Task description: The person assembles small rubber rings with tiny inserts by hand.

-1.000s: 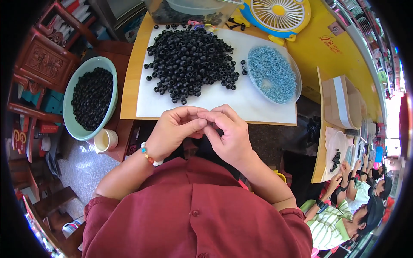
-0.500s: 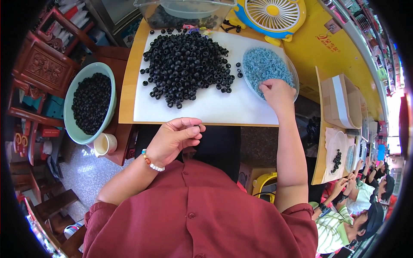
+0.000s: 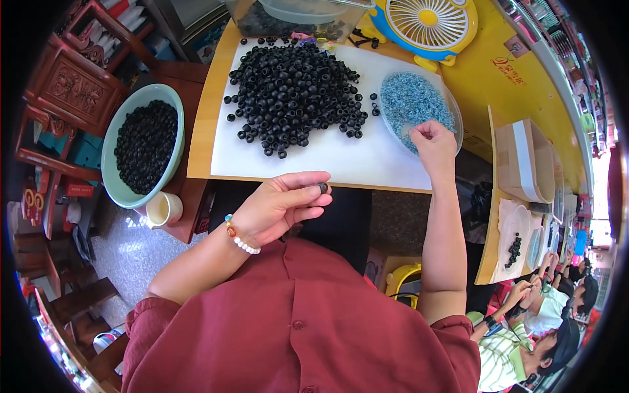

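Note:
My left hand (image 3: pixel 278 204), wearing a beaded bracelet (image 3: pixel 240 240), is just off the table's front edge. Its thumb and fingers pinch a small black hollow ball (image 3: pixel 322 187). Over the near rim of a round clear dish (image 3: pixel 460 139) is my right hand (image 3: pixel 435 144), thumb and fingertips pressed together. Whatever they hold is too small to make out. Tiny translucent blue pieces (image 3: pixel 413 98) fill the dish. A large heap of the same black hollow balls (image 3: pixel 295 92) lies on the white board (image 3: pixel 314 160), left of the dish.
A pale green basin (image 3: pixel 178 147) of black balls stands at left, above a cream cup (image 3: pixel 164 209). Behind the heap sits a clear plastic bin (image 3: pixel 301 29); a yellow-and-blue fan (image 3: pixel 429 26) stands behind the dish. Other people (image 3: pixel 531 347) work at a table to the right.
My right hand has lifted slightly from the blue pieces, its fingertips pinched. My left hand has turned, bringing the black ball into clearer sight. The whole view has shifted a little.

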Demonstrator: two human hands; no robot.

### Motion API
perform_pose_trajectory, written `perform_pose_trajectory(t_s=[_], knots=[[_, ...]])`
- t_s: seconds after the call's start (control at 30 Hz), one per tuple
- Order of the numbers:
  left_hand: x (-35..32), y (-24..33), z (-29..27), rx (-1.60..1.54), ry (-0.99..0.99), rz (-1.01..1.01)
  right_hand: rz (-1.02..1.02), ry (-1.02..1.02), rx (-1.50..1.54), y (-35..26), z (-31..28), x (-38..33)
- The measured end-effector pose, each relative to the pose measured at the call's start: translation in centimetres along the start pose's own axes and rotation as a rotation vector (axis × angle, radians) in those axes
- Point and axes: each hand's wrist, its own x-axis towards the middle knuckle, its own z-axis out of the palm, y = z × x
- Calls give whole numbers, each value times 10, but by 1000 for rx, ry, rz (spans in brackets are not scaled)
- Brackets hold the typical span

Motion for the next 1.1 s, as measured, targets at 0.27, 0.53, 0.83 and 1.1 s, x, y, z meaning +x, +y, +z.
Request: perform_pose_trajectory(t_s=[0.27, 0.53, 0.83, 1.1], knots=[[-4, -3, 5, -36, 26, -20, 98, -13, 282, -11, -7, -5], [-8, -4, 5, -193, -57, 1, -140, -389, 745, -117, -1, -93], [-15, -7, 7, -98, -51, 85, -415, -317, 432, -137, -1, -112], [-19, -4, 11, 112, -44, 182, -365, -437, 408, -138, -1, -110]])
